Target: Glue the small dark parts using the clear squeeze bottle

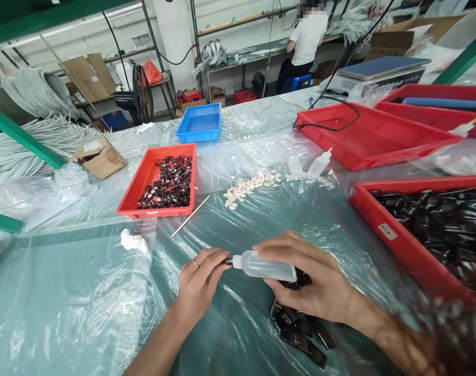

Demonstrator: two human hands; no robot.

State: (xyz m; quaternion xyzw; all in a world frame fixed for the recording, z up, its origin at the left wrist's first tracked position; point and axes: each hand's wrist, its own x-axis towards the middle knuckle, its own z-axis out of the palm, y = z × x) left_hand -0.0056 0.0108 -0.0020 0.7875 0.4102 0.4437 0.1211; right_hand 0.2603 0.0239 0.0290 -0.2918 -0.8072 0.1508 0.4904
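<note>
My right hand (312,277) is closed around a translucent squeeze bottle (267,267), which lies nearly level with its nozzle end pointing left. That end meets a small dark piece (227,261) pinched between the fingertips of my left hand (201,279); most of the piece is hidden by the fingers. Below the bottle and partly behind my right hand lies a pile of glossy black parts (298,334) on the plastic-covered table. Beyond my hands, small whitish pieces (246,189) are spread in a loose band.
Left of centre stands a red tray (122,209) of black parts; a larger red tray (369,201) of them is at right. A thin stick (191,215), crumpled white tissue (133,241), another squeeze bottle (319,164) and a blue tray (199,137) lie around. A person (306,39) sits far back.
</note>
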